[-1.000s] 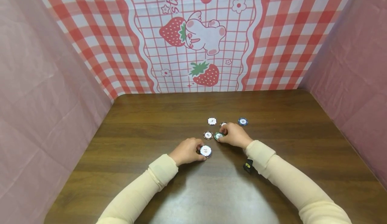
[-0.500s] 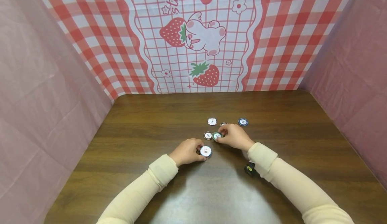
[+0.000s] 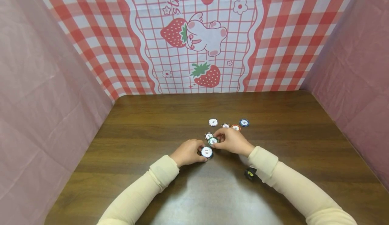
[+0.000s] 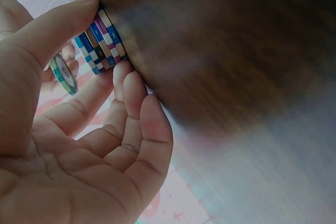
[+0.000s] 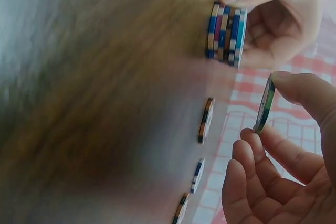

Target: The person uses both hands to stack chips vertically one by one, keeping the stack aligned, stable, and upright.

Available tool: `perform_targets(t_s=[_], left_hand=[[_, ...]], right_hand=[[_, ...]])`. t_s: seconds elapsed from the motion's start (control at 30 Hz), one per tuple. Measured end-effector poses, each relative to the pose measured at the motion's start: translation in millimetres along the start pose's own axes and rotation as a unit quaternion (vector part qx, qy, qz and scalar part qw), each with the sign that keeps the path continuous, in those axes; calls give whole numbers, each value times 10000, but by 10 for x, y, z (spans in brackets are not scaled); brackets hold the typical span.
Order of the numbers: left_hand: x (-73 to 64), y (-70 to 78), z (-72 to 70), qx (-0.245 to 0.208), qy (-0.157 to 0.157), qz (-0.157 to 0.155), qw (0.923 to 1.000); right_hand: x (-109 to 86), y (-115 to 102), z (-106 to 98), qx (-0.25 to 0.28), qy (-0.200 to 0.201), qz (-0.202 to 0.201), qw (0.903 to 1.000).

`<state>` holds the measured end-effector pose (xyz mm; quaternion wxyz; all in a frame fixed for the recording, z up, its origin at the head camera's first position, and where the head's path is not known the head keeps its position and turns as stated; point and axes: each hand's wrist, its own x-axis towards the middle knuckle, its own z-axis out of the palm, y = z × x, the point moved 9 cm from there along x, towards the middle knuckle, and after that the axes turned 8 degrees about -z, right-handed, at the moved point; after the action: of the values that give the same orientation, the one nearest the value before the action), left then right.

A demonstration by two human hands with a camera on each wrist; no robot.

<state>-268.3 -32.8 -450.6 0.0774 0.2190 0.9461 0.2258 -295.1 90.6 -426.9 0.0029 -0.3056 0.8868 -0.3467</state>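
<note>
A short stack of poker chips (image 3: pixel 206 151) stands on the table, topped by a white-faced chip marked 10. My left hand (image 3: pixel 186 152) holds it at the sides between thumb and fingers; the left wrist view shows the stack's blue, white, tan and purple edges (image 4: pixel 102 43). Between thumb and fingertips of my right hand (image 3: pixel 233 140) is a green poker chip (image 3: pixel 213 141). In the right wrist view this green chip (image 5: pixel 266 103) is held off the table, apart from the stack (image 5: pixel 227 32). A dark-edged chip (image 3: pixel 208 135) lies just behind it, partly covered in the head view.
Farther back on the wooden table (image 3: pixel 146 123) lie a white chip (image 3: pixel 213 122), a dark-edged chip (image 3: pixel 225 126), an orange chip (image 3: pixel 235 128) and a blue chip (image 3: pixel 244 122). A checked cloth (image 3: pixel 282 49) hangs behind the table; pink cloths flank it.
My right hand has brought the green chip leftward and nearer, close to the stack. The orange chip has come into view behind the hand. My left hand and the stack stay put.
</note>
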Motion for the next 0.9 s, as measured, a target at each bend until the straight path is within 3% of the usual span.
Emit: perform_targets(t_s=[0.27, 0.9], left_hand=[[4, -13, 10, -4, -25, -54, 10000], [1, -5, 6, 10, 32, -32, 10000]], right_hand=[[-12, -163, 113, -44, -250, -359, 9990], [-4, -285, 294, -571, -591, -641, 9946]])
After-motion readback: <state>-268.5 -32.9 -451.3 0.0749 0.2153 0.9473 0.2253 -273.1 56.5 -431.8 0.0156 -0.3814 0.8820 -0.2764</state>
